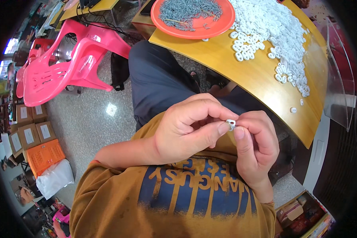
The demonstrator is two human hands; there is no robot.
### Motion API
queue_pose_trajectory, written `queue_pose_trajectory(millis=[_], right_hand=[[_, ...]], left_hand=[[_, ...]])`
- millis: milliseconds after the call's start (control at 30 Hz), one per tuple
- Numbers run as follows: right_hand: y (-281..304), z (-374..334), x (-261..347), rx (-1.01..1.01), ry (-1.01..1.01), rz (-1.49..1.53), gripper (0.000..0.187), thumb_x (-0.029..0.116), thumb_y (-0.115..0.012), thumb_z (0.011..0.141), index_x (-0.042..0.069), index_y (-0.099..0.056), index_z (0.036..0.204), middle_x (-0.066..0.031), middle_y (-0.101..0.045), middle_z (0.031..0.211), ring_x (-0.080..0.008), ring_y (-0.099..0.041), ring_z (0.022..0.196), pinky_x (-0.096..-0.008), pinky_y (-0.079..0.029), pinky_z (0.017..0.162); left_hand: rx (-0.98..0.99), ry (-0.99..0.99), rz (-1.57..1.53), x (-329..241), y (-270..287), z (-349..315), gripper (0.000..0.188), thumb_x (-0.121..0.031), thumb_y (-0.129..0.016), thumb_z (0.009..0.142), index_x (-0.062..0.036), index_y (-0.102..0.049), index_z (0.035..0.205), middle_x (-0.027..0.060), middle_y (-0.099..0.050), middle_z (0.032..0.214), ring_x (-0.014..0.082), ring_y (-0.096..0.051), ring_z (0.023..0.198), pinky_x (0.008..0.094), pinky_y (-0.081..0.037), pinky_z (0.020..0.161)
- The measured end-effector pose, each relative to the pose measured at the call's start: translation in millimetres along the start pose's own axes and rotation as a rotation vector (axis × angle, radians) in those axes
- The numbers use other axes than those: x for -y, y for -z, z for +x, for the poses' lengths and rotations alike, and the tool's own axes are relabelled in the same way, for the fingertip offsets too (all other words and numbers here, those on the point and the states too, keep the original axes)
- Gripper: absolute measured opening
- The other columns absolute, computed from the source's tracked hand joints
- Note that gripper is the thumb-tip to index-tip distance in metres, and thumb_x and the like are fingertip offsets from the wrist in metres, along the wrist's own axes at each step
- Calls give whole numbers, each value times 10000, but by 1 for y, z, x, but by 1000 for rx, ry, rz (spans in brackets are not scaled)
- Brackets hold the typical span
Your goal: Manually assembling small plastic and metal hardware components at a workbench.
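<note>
"As we look past the yellow table (261, 79), the white heap (281, 35) and the red plate (222, 25), where is the small white piece (230, 120)?"

"In our left hand (186, 131), pinched by thumb and forefinger; our right hand (260, 139) has its fingertips nearly together at the piece's edge, though whether they grip it we cannot tell."

"How would it handle?"

"Light, stiff and slightly slippery, we judge; best held by its rim."

"And materials?"

"Smooth table, glossy plate, a heap of rounded ovals, slender grey bits (182, 12)."
</note>
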State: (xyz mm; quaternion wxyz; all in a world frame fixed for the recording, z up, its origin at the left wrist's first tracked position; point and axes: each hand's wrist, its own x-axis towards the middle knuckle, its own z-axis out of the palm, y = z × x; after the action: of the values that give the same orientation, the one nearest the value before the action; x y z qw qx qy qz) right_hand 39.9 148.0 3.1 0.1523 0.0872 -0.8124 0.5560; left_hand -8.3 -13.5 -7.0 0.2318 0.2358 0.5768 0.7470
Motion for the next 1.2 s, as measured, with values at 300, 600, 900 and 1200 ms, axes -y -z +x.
queue_pose_trajectory(millis=[300,600,900,1200], right_hand=[[1,1,-2,61,-83,77,50,28,-581,788,-19,-565,795,-100,-547,739,-180,-518,639,-247,-408,588],[-1,-2,0,18,-303,345,85,45,-560,809,-23,-572,859,-77,-550,825,-127,-487,730,-227,-385,679],[-1,-4,-2,-72,-315,419,91,16,-584,784,-16,-557,865,-68,-511,854,-108,-471,734,-210,-383,683],[-4,-6,-8,0,-252,337,28,16,-525,835,-9,-523,847,-51,-485,879,-80,-433,765,-193,-353,701]], left_hand=[[5,28,-52,4,1,0,179,32,-496,840,26,-556,1009,88,-504,906,75,-522,624,180,-415,562],[-58,205,-265,1,-2,2,171,-7,-496,857,21,-552,1016,70,-518,903,74,-512,626,180,-408,567],[-77,236,-270,0,-3,4,157,6,-501,846,19,-558,991,72,-518,891,79,-508,611,177,-399,550],[-86,147,-215,6,-7,3,168,46,-479,831,23,-558,978,80,-503,880,86,-504,593,180,-399,532]])
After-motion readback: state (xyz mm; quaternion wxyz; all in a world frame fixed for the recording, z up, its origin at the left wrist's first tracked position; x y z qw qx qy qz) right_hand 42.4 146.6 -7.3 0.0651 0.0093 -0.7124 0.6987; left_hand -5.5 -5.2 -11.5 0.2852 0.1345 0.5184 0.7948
